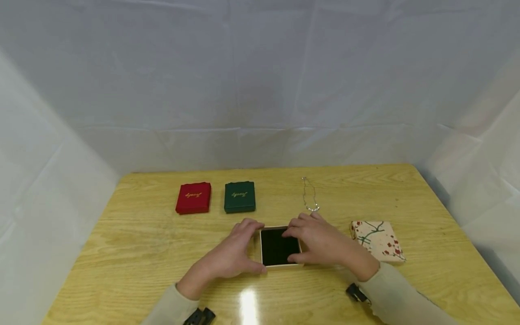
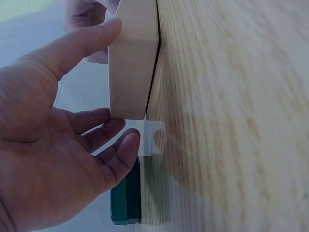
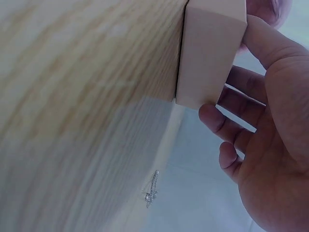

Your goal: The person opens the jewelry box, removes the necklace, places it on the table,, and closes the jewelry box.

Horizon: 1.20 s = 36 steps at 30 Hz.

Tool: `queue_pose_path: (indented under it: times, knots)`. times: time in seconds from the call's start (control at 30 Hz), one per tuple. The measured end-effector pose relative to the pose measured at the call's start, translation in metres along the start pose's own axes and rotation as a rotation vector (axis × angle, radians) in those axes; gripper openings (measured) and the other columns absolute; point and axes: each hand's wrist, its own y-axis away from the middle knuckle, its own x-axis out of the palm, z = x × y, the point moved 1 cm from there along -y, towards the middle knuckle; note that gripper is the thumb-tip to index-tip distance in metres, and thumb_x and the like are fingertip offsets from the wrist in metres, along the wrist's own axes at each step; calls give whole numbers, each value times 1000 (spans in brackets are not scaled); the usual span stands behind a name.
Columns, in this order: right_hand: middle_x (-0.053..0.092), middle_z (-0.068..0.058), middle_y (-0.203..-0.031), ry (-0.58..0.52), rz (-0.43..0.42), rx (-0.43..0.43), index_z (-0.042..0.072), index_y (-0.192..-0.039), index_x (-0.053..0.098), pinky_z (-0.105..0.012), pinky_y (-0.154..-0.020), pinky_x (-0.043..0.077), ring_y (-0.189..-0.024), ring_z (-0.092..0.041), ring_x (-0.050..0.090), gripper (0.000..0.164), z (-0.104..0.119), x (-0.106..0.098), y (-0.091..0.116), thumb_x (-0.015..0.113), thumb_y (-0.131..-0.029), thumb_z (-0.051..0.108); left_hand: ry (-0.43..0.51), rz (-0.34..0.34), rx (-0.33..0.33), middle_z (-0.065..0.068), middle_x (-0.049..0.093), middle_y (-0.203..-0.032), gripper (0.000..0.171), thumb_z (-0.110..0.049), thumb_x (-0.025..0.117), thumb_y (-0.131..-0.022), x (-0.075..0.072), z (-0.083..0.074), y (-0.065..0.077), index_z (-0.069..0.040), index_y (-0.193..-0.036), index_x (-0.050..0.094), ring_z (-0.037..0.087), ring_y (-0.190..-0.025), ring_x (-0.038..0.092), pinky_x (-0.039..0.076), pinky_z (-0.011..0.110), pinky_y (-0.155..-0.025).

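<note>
A short line of gold script (image 1: 193,195) is carried on the top of the red box (image 1: 191,204). A similar gold inscription (image 1: 239,194) is borne by the top of the green box (image 1: 239,204). Both are shown too small and blurred for their letters to be read with certainty. No other wording can be made out.

The cream lid (image 1: 381,239) has red blossoms and green branches; the open box (image 1: 277,250) is black inside; gold lettering (image 1: 193,195) marks the red box (image 1: 193,204) and green box (image 1: 239,203).
</note>
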Motion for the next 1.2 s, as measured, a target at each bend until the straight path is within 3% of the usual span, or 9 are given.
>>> queue_pose_path:
  times: [0.27,0.5,0.77,1.2]
  knots:
    - [67,2,-130,-51,-44,2,16,-134,71,-53,-108,46,-122,-21,59,54,-4,-10,8,79,-94,51,-2,0,-4,7,47,-148,97,-29,97,-78,-1,-1,0,-1,-156,45,29,-138,42,41,53,-115]
    - [63,2,-136,-100,-55,71,17,-139,69,-58,-111,42,-130,-26,57,59,-16,-28,27,82,-91,49,1,7,-8,8,46,-151,98,-28,97,-78,0,0,0,-1,-157,44,29,-141,41,41,52,-116]
    - [57,-3,-146,-126,-21,177,16,-151,58,-65,-115,34,-137,-33,52,81,-39,-42,58,88,-85,52,3,7,-4,9,45,-152,99,-28,97,-78,0,1,0,-1,-157,43,30,-143,39,40,52,-116]
    - [48,-17,-156,-147,69,325,10,-158,47,-77,-105,28,-143,-47,41,109,-75,-47,104,93,-73,60,11,12,-10,9,45,-152,98,-28,96,-79,-1,1,1,-2,-157,44,30,-142,40,41,52,-116]
